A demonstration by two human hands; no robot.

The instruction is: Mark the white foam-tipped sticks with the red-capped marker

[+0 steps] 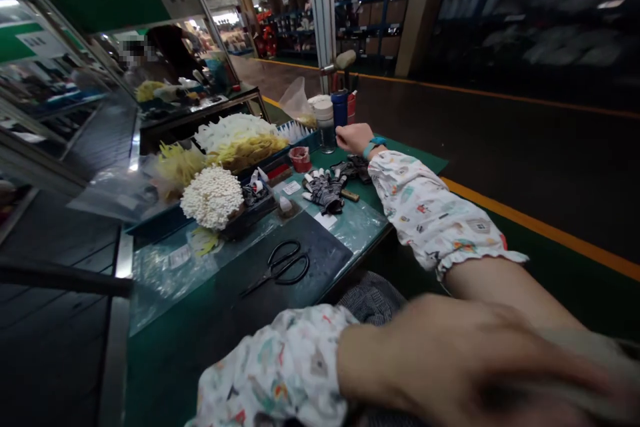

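My right hand, with a blue-green band at the wrist, is stretched over the far right of the table. Its fingers are curled closed beside a blue cup, and what they hold, if anything, is hidden. At the lower right my left hand reaches across my body, smeared by motion. A pale, blurred thing shows by its fingers; I cannot tell whether it is held. Black-handled scissors lie on a dark mat. Grey-and-white gloves rest just beyond the mat.
A bunch of white beaded stems stands at the table's left. Behind it are heaped yellow strips and white pieces. A red tape roll and a clear jar stand near a metal post.
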